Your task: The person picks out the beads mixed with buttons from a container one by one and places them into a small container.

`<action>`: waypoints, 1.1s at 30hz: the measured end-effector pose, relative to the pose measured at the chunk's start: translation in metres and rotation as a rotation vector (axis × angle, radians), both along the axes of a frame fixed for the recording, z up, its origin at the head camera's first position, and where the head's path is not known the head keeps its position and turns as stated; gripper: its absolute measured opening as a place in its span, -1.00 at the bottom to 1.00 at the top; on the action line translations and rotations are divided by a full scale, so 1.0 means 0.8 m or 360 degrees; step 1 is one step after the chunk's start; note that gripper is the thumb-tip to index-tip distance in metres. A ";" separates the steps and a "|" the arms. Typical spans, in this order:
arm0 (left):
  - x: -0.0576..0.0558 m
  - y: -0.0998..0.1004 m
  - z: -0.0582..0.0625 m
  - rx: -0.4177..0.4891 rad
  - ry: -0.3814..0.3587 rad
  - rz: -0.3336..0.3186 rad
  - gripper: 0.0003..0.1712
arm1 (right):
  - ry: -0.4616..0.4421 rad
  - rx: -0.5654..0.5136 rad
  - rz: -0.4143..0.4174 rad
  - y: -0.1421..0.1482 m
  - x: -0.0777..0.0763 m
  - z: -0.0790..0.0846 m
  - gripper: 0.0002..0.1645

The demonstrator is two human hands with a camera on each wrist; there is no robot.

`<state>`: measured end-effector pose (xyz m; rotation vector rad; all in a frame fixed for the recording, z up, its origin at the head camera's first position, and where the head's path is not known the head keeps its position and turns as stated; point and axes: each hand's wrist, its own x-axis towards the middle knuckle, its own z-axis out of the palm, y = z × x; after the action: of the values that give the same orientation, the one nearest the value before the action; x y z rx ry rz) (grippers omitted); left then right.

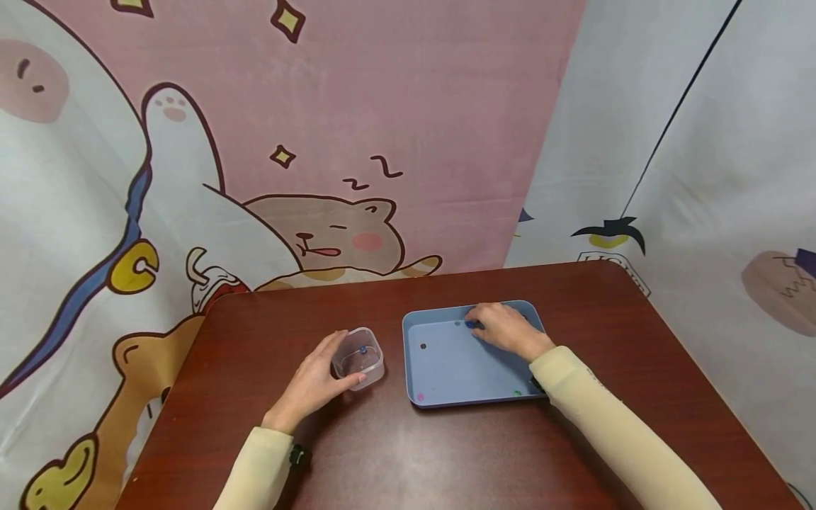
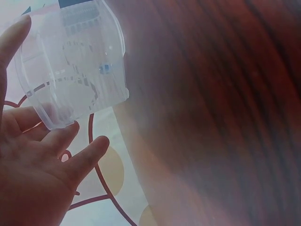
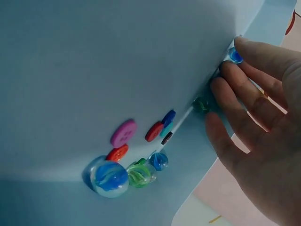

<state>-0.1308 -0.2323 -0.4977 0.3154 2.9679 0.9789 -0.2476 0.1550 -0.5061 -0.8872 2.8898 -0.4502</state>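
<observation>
A clear plastic container [image 1: 376,374] stands on the table to the left of the tray, a small blue marble [image 1: 363,349] inside it. My left hand [image 1: 316,380] holds this container, thumb at the near side and fingers along the left and back. At the far side of the light-blue tray [image 1: 455,379], my right hand [image 1: 506,329] reaches in. In the right wrist view, its thumb and index finger pinch a blue glass marble [image 3: 235,55] close to the tray wall. A dark green marble [image 3: 201,104] lies near the little finger.
Along the tray edge in the right wrist view lie a large blue-and-white marble [image 3: 109,179], a green marble [image 3: 139,175], a smaller blue marble [image 3: 159,161], a pink button [image 3: 124,133] and several other buttons. Behind the brown table [image 1: 382,460] hangs a cartoon-printed cloth [image 1: 446,142].
</observation>
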 end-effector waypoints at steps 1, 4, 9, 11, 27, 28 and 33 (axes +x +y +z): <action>0.000 0.000 0.000 0.0000 0.0002 0.0000 0.13 | 0.0011 0.0000 0.0001 0.000 0.000 0.000 -0.63; 0.001 0.000 0.000 0.0003 0.0005 0.0000 0.13 | 0.0046 -0.0003 0.0005 0.001 0.001 -0.001 -0.67; 0.000 0.000 -0.002 0.0008 0.0015 0.0000 0.13 | 0.0083 -0.0009 0.0000 0.001 0.003 -0.002 -0.72; 0.000 0.000 -0.003 0.0006 0.0018 0.0000 0.13 | 0.0092 -0.0007 0.0003 0.001 0.003 -0.003 -0.74; 0.000 0.000 -0.001 0.0012 0.0009 0.0003 0.12 | 0.0101 -0.0091 0.0025 0.005 0.003 0.015 -0.76; 0.000 0.000 -0.001 0.0012 0.0007 0.0003 0.12 | 0.0109 -0.0101 0.0030 0.004 0.004 0.018 -0.76; 0.000 0.000 0.000 0.0008 0.0005 0.0002 0.12 | 0.0153 -0.0173 0.0075 0.003 0.007 0.030 -0.78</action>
<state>-0.1310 -0.2323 -0.4979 0.3154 2.9694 0.9875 -0.2417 0.1572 -0.4818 -1.0181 2.9474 -0.5810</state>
